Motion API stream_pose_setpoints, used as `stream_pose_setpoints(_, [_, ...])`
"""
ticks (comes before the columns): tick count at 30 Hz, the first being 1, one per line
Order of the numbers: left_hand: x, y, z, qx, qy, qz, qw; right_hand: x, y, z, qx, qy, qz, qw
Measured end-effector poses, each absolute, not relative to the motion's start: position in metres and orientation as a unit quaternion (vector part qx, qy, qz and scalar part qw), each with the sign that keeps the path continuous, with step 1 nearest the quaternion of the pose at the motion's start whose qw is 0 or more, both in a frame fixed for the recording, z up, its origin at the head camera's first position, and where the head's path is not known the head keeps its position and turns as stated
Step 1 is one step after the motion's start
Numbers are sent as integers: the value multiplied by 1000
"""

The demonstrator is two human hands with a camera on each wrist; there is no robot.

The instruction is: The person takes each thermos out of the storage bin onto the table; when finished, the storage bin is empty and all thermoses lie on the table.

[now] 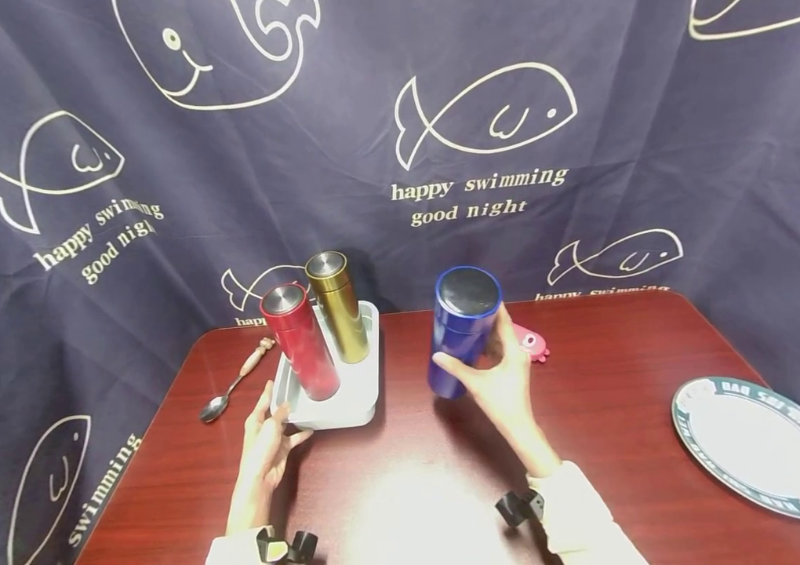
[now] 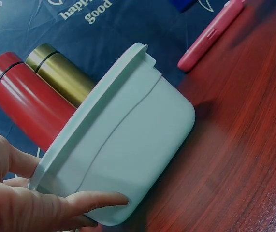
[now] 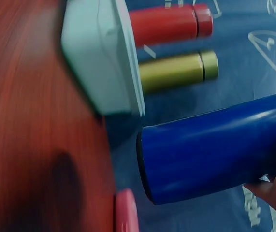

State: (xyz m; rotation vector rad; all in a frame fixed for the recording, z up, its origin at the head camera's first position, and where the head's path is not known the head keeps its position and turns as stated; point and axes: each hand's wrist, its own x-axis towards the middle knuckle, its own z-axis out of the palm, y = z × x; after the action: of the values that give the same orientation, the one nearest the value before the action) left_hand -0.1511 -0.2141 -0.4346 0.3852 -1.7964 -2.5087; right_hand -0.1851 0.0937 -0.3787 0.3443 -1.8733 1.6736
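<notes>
My right hand [image 1: 495, 384] grips a blue thermos bottle [image 1: 458, 345] near its upper part and holds it upright above the table; its dark base [image 3: 146, 169] shows in the right wrist view. To the left stands a pale green plastic bin [image 1: 347, 412]. A red thermos bottle [image 1: 307, 349] and a gold thermos bottle [image 1: 343, 314] stand upright inside it. My left hand [image 1: 266, 443] holds the bin's near left corner, with fingers at the rim and the thumb [image 2: 101, 199] against the outer wall.
A spoon [image 1: 234, 386] with a decorated handle lies left of the bin. Behind my right hand is a pink object [image 1: 536, 345] with a cartoon eye, partly hidden. An oval plate [image 1: 760, 447] with a green lettered rim lies at the right. A dark fish-print curtain [image 1: 343, 180] hangs behind the table.
</notes>
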Motion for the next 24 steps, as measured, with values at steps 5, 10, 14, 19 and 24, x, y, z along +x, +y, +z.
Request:
stream_pose_setpoints(5, [-150,-215,-432,123,-574,-810,13,-185,123,-389,82,-707,636,297])
stream_pose_setpoints(10, [-150,-215,-430,121,-568,-814,11,-182,149,-399,33,-738,601,306])
stream_pose_setpoints(14, [-152,-217,-430,122,-571,-812,13,-181,165,-406,4,-754,581,305])
stream_pose_setpoints(19, [-154,-217,-433,120,-572,-811,16,-179,181,-414,-38,-761,577,295])
stream_pose_setpoints(24, [-154,-216,-435,121,-571,-812,15,-177,189,-419,-61,-760,582,284])
